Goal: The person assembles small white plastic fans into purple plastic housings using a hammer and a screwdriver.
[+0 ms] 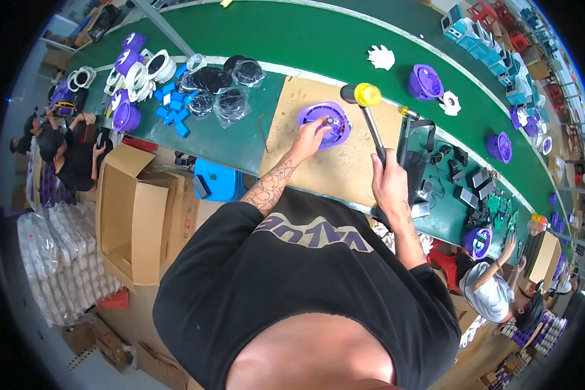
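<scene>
A round purple plastic housing (305, 115) lies on a tan board (286, 159) in front of me. Over its open inside is my left hand (310, 138), with the thumb and fingers pinched round a small dark, short piece (329, 121). What that piece is I cannot make out. My right hand (390, 184) grips the black handle of a mallet (368, 95). Its yellow and black head is raised beyond the housing, to the right. Just right of the mallet is another long tool (407, 113) with a yellow end.
Black mesh discs (213, 79), blue parts (173, 104) and white rings (160, 65) sit on the left. Further purple housings (426, 82) stand on the green belt (292, 39). Black boxes and cables (480, 179) lie right. A carton (151, 221) stands lower left; co-workers flank the line.
</scene>
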